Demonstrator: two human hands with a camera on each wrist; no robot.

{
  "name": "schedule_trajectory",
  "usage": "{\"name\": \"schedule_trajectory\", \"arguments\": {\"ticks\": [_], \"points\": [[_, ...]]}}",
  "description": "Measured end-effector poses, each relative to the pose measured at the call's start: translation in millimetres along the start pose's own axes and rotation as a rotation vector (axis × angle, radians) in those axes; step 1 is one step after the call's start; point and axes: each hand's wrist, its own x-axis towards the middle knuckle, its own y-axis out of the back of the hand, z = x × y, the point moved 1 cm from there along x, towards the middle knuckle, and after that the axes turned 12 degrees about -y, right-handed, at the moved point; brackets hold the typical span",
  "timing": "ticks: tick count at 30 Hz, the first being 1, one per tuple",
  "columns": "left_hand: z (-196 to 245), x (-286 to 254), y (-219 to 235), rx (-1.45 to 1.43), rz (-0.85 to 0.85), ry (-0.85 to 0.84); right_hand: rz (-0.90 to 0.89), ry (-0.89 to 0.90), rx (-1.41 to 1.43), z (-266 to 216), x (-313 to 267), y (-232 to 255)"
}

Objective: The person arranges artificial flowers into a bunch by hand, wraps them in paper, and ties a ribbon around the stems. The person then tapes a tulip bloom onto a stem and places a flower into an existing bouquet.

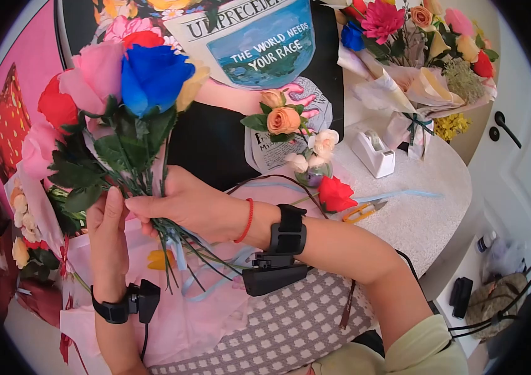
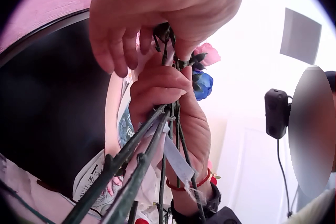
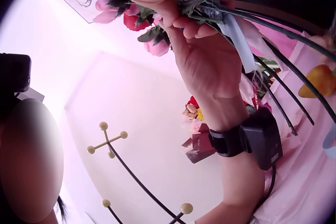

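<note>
Above the pink wrapping sheet (image 1: 209, 325), a bunch of flowers (image 1: 112, 140) is held up in front of the person, its large, layered blooms having a smooth, cloth-like look. A blue rose (image 1: 153, 78) and a pink rose (image 1: 93, 78) stand foremost, with serrated, matte green leaves beneath them. The long axis is tilted: blooms point away from the person and toward the upper left of the head view, while thin, dark green stems fan out below, their ends toward the lower right. The right hand (image 1: 193, 203) is clamped on the gathered stems; the left hand (image 1: 108, 215) lies beside it, fingers relaxed, thumb and fingers apart about the upper stems. A flat, pale blue strip (image 2: 178, 162) with a frayed end hangs along the stems. To the right, a glossy white tape dispenser (image 1: 375, 153) and yellow-handled scissors (image 1: 359, 214) rest on the white, grainy surface (image 1: 425, 212).
</note>
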Motion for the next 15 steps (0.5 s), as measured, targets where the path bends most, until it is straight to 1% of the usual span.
{"name": "schedule_trajectory", "arguments": {"ticks": [1, 2, 3, 5, 9, 11, 15], "points": [[-2.2, 1.2, 3.3, -0.028, 0.074, -0.062, 0.025, 0.018, -0.016, -0.7, -0.3, -0.5], [-1.2, 1.7, 5.2, -0.014, 0.082, -0.093, 0.025, 0.024, -0.026, -0.1, 0.6, 0.4], [1.6, 1.6, 5.6, -0.011, 0.087, -0.093, 0.020, 0.021, -0.026, -1.0, 0.3, -0.4], [7.6, 0.8, 5.1, -0.131, 0.077, -0.096, 0.024, 0.026, -0.057, -2.9, -1.3, -1.9], [11.0, -0.2, 4.2, -0.213, 0.088, -0.108, 0.012, 0.013, -0.086, -1.9, -1.6, -1.6], [13.1, -0.5, 1.5, -0.283, 0.104, -0.058, 0.014, 0.015, -0.098, -1.8, -1.3, -1.3], [21.3, -1.3, -6.8, -0.227, 0.139, -0.112, 0.046, 0.006, -0.096, -5.2, -3.2, -2.5]]}}
